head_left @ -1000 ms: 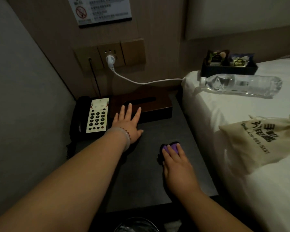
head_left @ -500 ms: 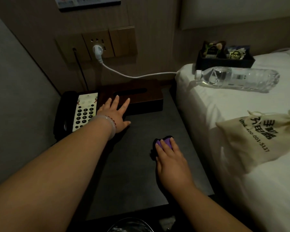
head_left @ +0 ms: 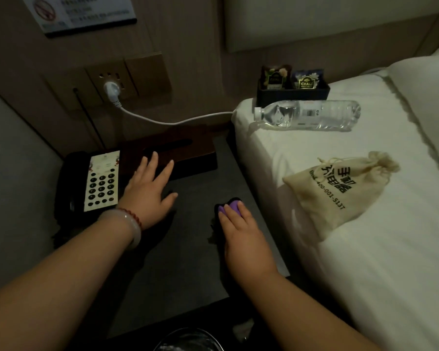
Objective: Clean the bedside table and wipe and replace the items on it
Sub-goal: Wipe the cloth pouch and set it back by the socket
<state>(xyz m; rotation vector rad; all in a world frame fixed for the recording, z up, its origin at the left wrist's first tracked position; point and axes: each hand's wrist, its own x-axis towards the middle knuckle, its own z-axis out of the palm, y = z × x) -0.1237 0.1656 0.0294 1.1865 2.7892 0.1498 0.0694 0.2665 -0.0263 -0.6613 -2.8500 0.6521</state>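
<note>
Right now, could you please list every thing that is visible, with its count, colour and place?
bedside table: 1, dark grey, between wall and bed
telephone: 1, black with white keypad, table's back left
tissue box: 1, dark brown, table's back, beside telephone
cloth: 1, purple, on table under right hand
plug and cable: 1, white, in wall socket
water bottle: 1, clear, lying on bed
tray of sachets: 1, black, on bed behind bottle
drawstring bag: 1, beige, on bed
notice: 1, white, on wall
left hand: open, fingers spread, beside telephone
right hand: flat on cloth
</note>
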